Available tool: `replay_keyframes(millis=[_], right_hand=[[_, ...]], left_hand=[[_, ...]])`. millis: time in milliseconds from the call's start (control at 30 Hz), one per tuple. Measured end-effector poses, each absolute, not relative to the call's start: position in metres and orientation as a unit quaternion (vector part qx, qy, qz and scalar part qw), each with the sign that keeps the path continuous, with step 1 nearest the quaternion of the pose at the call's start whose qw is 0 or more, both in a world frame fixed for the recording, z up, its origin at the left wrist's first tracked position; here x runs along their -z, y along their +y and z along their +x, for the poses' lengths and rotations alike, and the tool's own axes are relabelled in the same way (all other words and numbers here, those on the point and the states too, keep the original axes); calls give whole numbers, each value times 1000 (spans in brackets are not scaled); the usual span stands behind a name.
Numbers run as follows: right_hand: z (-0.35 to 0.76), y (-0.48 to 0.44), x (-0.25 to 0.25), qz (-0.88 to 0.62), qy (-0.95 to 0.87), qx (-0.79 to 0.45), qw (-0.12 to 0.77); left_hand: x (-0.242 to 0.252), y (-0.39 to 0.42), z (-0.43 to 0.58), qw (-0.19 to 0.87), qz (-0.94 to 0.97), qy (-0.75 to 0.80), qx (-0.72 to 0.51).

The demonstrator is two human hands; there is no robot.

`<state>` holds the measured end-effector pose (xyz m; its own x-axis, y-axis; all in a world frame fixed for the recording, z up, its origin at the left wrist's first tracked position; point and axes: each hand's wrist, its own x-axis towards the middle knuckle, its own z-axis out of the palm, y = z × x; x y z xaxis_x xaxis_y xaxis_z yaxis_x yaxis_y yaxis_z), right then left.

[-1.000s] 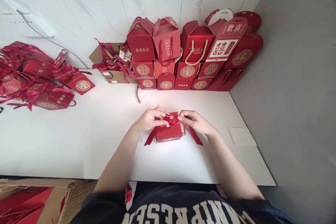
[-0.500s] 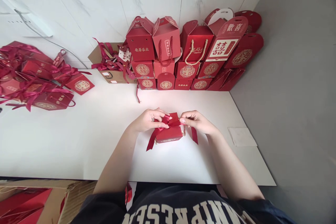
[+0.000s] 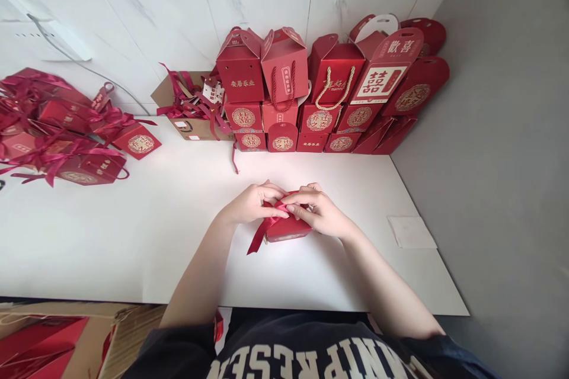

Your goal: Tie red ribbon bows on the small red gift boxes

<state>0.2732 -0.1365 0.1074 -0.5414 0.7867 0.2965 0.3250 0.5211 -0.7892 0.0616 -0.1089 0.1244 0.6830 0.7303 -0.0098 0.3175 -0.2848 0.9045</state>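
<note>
A small red gift box (image 3: 291,228) sits on the white table in front of me, partly covered by my hands. Dark red ribbon (image 3: 259,235) crosses its top, and one tail hangs over the left side onto the table. My left hand (image 3: 258,201) pinches a ribbon loop above the box's left part. From the other side my right hand (image 3: 317,212) reaches over the box top, its fingertips closed on the ribbon at the middle, close to the left fingertips. The right ribbon tail is hidden by the right hand.
Red gift boxes (image 3: 317,121) stand stacked against the wall. A cardboard box (image 3: 199,128) of ribbons and tags stands left of them. Ribboned boxes (image 3: 91,169) pile up at far left. A white paper (image 3: 412,232) lies near the right edge. A carton (image 3: 89,340) stands below the table.
My right hand has moved left, from the box's right side to the ribbon at the middle. My left hand stays nearly in place. The right ribbon tail has gone out of sight.
</note>
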Motion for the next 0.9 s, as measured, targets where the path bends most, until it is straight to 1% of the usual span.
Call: replay_keyframes(millis=[200,333,400,467,533,633,700,800,900], right_hand=[[269,-138,-109,-345,-835,-295,311],[271,-140,-113,-325,-842,-301,308],[273,-141,-113,-325,-819,-337,332],[275,-141,-110,-362,-768,-366,380],[276,-140,-106,-411,-724,-363,419],[274,-139,-99,-435,-712,-359,418],[270,-139,-96,-426,-708,-390,407],[265,-140,-92,-408,-676,-442,426],[262,-140,-91,-399,-649,-465,450]], left_hand=[[-125,-111,61,489,774,336,-222],[-125,-111,60,484,780,330,-221],[-124,-111,60,477,782,334,-222],[-123,-111,61,466,784,342,-227],[-123,-112,61,458,785,351,-227],[-123,-112,62,451,790,351,-223],[-123,-112,61,442,796,346,-227],[-121,-113,61,429,802,345,-232],[-119,-116,61,470,771,356,-241]])
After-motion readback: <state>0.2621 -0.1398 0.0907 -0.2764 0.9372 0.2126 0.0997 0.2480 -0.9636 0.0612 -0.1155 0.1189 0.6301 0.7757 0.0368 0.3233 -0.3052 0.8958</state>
